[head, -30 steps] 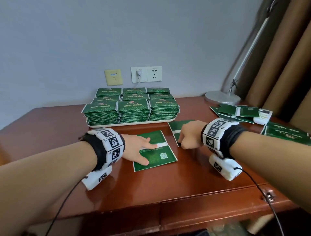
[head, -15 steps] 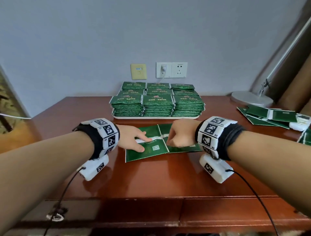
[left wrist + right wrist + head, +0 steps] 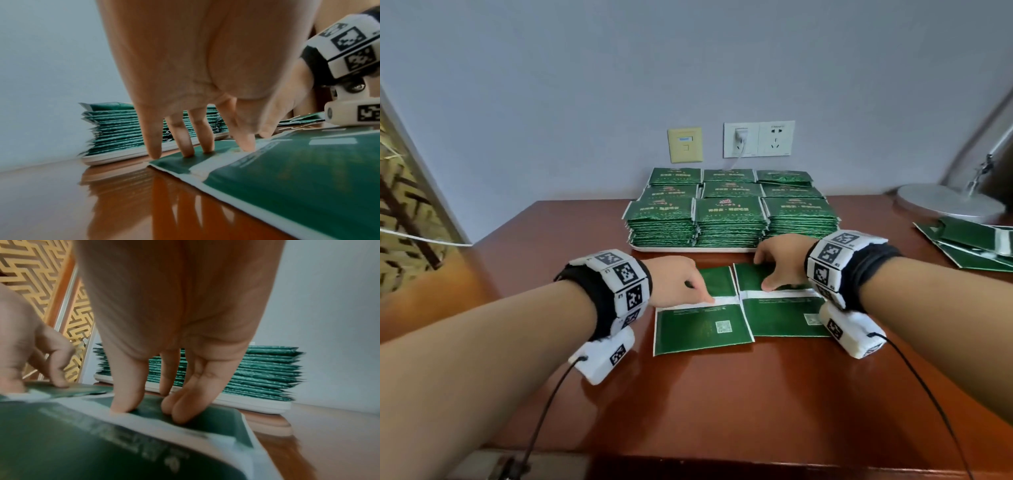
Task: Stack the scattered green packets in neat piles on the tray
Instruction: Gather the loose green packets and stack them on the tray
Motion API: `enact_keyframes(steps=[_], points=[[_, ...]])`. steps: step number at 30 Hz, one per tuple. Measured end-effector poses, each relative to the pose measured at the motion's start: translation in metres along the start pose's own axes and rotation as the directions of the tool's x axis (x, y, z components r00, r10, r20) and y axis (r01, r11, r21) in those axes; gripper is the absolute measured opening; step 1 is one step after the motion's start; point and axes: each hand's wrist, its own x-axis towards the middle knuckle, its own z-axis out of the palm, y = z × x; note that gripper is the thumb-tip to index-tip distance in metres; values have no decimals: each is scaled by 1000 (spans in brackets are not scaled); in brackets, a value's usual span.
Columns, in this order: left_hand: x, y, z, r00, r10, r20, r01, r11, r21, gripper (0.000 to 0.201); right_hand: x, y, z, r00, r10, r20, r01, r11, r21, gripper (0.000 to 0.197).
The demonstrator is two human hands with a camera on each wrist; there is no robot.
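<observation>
While both hands work low over the wooden counter [image 3: 722, 404], two green packets lie flat side by side, just in front of the tray [image 3: 688, 249]. Left hand [image 3: 676, 282] first: its fingers [image 3: 186, 146] point straight down, tips pressing on the far half of the left packet [image 3: 702, 329], the forefinger right on the white band across it. From the left wrist view the little finger lands just off the packet's corner, on bare wood. Nothing pinched there, just straight fingers pushing down.

Over to the right hand [image 3: 780, 260]: same story, fingers [image 3: 185, 408] stretched down onto the far part of the right packet [image 3: 784, 317], thumb tip planted near its white band. Spread and pressing, no curl round the edge that I can see. Both packets show their backs, each with a small square code in a near corner, and their inner edges meet or nearly meet; I can't tell which.

Behind them the tray carries the stacked packets [image 3: 729, 222], nine piles in three rows of three, the front row tall and tidy. Off to the right, more loose packets [image 3: 969, 243] lie overlapped beside a lamp base [image 3: 948, 204]. On the wall above the tray sit a yellow plate [image 3: 685, 144] and a white socket [image 3: 758, 138] with a plug in it.
</observation>
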Motion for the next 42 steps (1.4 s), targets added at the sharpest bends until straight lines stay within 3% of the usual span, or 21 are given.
enact_keyframes(steps=[3, 5, 10, 15, 19, 23, 27, 30, 34, 39, 42], points=[[13, -5, 0, 989, -42, -142, 46, 999, 27, 24, 7, 2, -2, 997, 18, 69, -22, 998, 66, 63], [21, -10, 4, 972, -151, -177, 160, 987, 34, 43, 12, 4, -2, 997, 4, 74, -8, 999, 42, 66], [31, -17, -3, 910, -411, -60, 415, 905, 90, 96, 16, 5, -3, 995, 6, 98, 1, 997, -77, 70], [36, -11, -13, 862, -507, 26, 491, 845, 213, 117, 18, 6, -3, 997, 36, 62, -22, 977, -214, 75], [32, -10, -19, 852, -515, 92, 483, 842, 242, 116, 14, 6, -4, 999, 28, -28, -35, 963, -267, 70], [20, -11, -22, 880, -473, 37, 441, 844, 304, 105, 5, 4, -13, 996, 11, -84, -28, 979, -204, 54], [9, -13, -26, 908, -369, -201, 416, 858, 301, 59, -5, 3, -26, 990, -30, -139, 16, 994, -106, 34], [-1, -10, -30, 928, -247, -280, 315, 920, 233, 32, -15, -1, -27, 994, -50, -92, 45, 998, -50, 30], [-16, -2, -27, 969, -173, -175, 201, 967, 155, 45, -32, -5, -25, 996, -53, 72, 50, 998, 40, 46], [-21, 10, -11, 948, -316, 37, 291, 908, 303, 97, -35, -8, -12, 997, 6, 76, -1, 998, -58, 86], [-17, 13, 2, 926, -375, 52, 336, 877, 344, 111, -27, -14, -3, 990, 42, 132, -21, 987, -156, 91]])
